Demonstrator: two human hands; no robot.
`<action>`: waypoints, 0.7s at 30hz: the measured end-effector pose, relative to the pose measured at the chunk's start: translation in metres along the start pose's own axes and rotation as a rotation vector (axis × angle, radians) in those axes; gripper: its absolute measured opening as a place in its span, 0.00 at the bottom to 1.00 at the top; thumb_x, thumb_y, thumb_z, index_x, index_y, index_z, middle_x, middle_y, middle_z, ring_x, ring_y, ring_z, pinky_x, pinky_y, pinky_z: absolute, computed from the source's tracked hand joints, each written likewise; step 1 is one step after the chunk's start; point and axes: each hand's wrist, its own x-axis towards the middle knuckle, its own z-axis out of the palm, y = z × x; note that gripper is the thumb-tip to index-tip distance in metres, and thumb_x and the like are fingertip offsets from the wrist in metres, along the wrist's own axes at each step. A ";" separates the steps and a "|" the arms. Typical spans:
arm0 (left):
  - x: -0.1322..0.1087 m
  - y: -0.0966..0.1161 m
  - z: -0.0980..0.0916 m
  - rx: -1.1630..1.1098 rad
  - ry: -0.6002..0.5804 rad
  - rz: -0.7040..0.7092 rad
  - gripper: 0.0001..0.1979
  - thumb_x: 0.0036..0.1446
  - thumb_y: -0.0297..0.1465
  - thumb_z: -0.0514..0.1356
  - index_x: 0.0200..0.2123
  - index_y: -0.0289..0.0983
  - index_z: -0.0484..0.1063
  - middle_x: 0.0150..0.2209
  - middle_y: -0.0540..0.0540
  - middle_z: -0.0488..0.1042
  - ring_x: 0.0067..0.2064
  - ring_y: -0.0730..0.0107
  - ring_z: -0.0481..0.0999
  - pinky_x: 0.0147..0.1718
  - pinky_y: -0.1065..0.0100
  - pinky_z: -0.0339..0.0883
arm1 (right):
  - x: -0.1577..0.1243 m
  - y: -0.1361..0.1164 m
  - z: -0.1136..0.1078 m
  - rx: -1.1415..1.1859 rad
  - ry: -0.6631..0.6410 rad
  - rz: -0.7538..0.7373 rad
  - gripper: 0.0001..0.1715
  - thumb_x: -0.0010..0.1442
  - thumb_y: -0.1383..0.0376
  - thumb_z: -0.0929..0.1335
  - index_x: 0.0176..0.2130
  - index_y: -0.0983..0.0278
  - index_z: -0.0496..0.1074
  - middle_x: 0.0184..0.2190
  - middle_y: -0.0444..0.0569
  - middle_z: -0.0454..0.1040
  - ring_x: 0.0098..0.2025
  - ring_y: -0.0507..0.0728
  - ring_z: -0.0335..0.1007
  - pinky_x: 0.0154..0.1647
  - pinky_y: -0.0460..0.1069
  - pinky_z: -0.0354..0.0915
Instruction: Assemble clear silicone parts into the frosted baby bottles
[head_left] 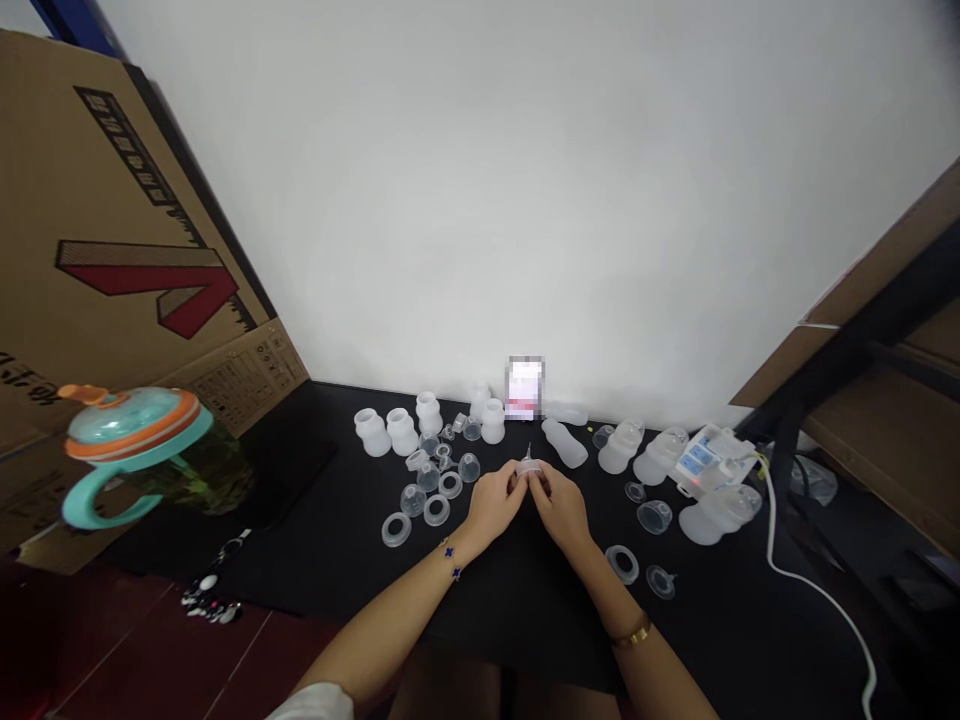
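Observation:
At the middle of the table, my left hand (495,500) and my right hand (559,503) meet, fingertips closed on a baby bottle nipple (529,463) seated in a pale collar ring. Its thin tip points up; the fingers partly hide the ring. To the left lie loose collar rings (396,529), see-through dome caps (413,500) and other small see-through parts. Behind them stand several frosted white bottles (402,432) without tops. On the right are another collar ring (622,564), a loose nipple (661,582) and a dome cap (654,516), near capped bottles (621,446).
A phone (524,388) with a blurred screen leans on the wall. Frosted bottles (565,443) lie beside it. At right, a labelled white device (712,460) has a white cable (806,585). A large teal-and-orange jug (150,450) stands left, before a cardboard box (112,220).

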 end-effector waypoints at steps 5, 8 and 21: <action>0.000 -0.001 0.000 0.020 -0.005 -0.010 0.14 0.69 0.37 0.52 0.31 0.40 0.67 0.25 0.51 0.73 0.27 0.68 0.73 0.29 0.69 0.54 | 0.000 0.001 0.001 -0.001 -0.004 -0.007 0.19 0.69 0.56 0.60 0.45 0.60 0.76 0.36 0.49 0.81 0.34 0.59 0.76 0.34 0.49 0.62; -0.001 -0.001 0.000 0.021 -0.006 -0.013 0.13 0.69 0.37 0.52 0.32 0.40 0.66 0.25 0.51 0.73 0.28 0.67 0.74 0.30 0.69 0.55 | 0.000 0.000 0.000 0.028 -0.010 -0.015 0.20 0.69 0.56 0.60 0.47 0.60 0.76 0.37 0.49 0.81 0.36 0.59 0.76 0.36 0.50 0.63; 0.000 -0.002 0.002 0.037 -0.012 -0.024 0.13 0.70 0.37 0.50 0.33 0.40 0.67 0.26 0.50 0.73 0.28 0.67 0.73 0.30 0.68 0.53 | -0.001 -0.004 -0.004 0.040 -0.037 -0.016 0.20 0.69 0.55 0.59 0.45 0.61 0.76 0.35 0.50 0.80 0.34 0.59 0.76 0.35 0.49 0.62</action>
